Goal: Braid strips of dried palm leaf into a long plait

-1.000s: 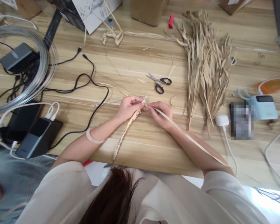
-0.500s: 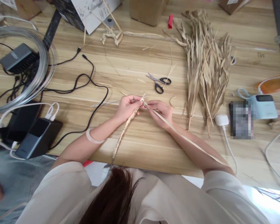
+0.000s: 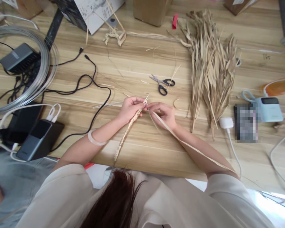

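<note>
My left hand pinches the upper end of a braided straw cord, which slants down toward the table's front edge. Short pale ends poke up above my left thumb. Close beside it, the fingers of my right hand are closed on a long flat straw strip at the braid's tip. That strip runs back over my right forearm toward the elbow. A thinner strand hangs below my right fingers. Black-handled scissors lie partly spread on the table beyond my hands.
Two bundles of dried leaves lie to the right, near a light-blue power bank. A wire coil, black cables and a dark power bank occupy the left. Cardboard boxes stand at the back.
My right fingers have shifted slightly at the braid's tip, and a thin strand now shows hanging below them. My left hand keeps its grip on the braid.
</note>
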A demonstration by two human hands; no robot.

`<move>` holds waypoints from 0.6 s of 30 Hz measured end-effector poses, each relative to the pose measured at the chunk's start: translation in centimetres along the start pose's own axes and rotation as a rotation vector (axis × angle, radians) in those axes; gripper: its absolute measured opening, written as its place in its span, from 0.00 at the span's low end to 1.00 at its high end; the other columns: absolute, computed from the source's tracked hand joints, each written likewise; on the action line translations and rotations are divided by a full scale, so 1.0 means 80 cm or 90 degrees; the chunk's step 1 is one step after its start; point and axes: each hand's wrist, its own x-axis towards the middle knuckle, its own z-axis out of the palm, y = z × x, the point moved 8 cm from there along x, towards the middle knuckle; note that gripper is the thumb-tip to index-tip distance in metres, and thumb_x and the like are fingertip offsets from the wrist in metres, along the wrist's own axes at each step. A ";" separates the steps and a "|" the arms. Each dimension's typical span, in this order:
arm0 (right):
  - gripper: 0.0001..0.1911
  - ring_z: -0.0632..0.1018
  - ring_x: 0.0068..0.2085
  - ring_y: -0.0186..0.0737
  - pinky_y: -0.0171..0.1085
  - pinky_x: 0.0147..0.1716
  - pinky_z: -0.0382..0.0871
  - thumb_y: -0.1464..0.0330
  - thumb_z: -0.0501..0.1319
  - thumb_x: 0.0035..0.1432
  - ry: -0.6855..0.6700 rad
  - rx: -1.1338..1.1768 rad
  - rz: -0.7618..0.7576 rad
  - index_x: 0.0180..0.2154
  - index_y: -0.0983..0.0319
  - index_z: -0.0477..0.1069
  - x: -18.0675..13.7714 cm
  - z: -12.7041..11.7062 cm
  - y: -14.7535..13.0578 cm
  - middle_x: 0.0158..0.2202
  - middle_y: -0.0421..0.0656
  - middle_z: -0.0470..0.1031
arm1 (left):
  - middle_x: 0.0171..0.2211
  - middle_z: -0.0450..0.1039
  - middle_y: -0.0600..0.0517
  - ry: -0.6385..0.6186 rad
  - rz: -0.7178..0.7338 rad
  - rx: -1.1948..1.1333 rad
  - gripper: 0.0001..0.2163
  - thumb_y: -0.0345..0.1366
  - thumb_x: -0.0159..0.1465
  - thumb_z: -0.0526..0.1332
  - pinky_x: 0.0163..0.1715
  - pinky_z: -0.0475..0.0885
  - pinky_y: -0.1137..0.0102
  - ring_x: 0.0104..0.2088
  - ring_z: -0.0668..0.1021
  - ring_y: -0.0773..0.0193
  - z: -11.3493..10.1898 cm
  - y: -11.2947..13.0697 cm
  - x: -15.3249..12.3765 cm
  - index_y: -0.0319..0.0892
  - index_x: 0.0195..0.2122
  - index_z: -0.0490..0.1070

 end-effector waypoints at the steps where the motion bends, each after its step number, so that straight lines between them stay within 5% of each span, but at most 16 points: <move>1: 0.04 0.80 0.40 0.38 0.40 0.43 0.75 0.68 0.59 0.57 0.004 0.010 0.019 0.33 0.60 0.72 0.000 -0.001 0.003 0.36 0.45 0.80 | 0.22 0.74 0.52 -0.003 -0.003 0.000 0.13 0.34 0.45 0.70 0.14 0.68 0.78 0.21 0.75 0.70 0.001 0.000 0.000 0.33 0.30 0.71; 7: 0.13 0.79 0.36 0.35 0.37 0.39 0.75 0.76 0.54 0.56 -0.011 0.001 -0.009 0.38 0.60 0.75 0.001 -0.002 -0.002 0.35 0.42 0.80 | 0.22 0.74 0.52 -0.001 -0.007 0.018 0.12 0.36 0.46 0.69 0.14 0.68 0.78 0.21 0.75 0.70 0.000 0.003 0.000 0.35 0.29 0.72; 13: 0.11 0.77 0.43 0.39 0.42 0.43 0.74 0.71 0.56 0.59 0.053 -0.125 -0.044 0.40 0.55 0.76 0.002 -0.008 -0.005 0.39 0.45 0.77 | 0.20 0.74 0.52 -0.030 -0.006 0.032 0.13 0.39 0.48 0.69 0.14 0.67 0.77 0.19 0.74 0.70 0.003 0.000 0.000 0.36 0.29 0.72; 18: 0.11 0.76 0.42 0.39 0.40 0.37 0.75 0.69 0.57 0.61 0.031 -0.152 -0.102 0.40 0.52 0.77 -0.002 -0.001 -0.008 0.38 0.45 0.75 | 0.20 0.74 0.52 -0.055 0.002 0.040 0.12 0.39 0.49 0.69 0.14 0.68 0.77 0.18 0.74 0.70 0.006 -0.004 -0.001 0.36 0.29 0.73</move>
